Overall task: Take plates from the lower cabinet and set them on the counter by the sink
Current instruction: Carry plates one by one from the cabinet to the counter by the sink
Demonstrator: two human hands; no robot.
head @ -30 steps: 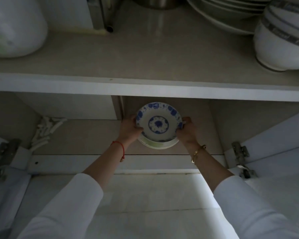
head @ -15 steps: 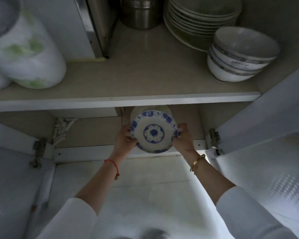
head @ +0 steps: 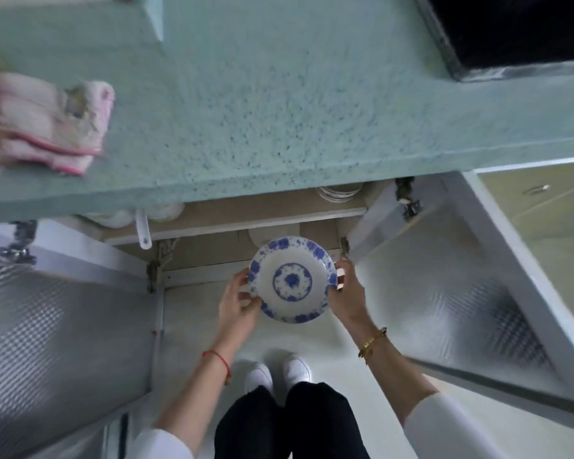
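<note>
Both forearms reach forward and down, coming in from 7 and 5 o'clock of the view. The left hand (head: 237, 304) grips the plate (head: 292, 279) at its 8 o'clock rim, thumb on top; the right hand (head: 347, 293) grips at 3 o'clock, fingers curled round the edge

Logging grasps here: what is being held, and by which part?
The blue-patterned plate, gripped at opposite rim edges by the left hand and right hand.

Bright, even light on the speckled pale-green stone counter (head: 279, 94). Open lower cabinet's interior (head: 212, 256) shadowed. Pink-edged folded cloth (head: 43, 127) smeared by motion blur. Wide-angle bending at edges; sheen on embossed silvery door lining (head: 47, 326).
</note>
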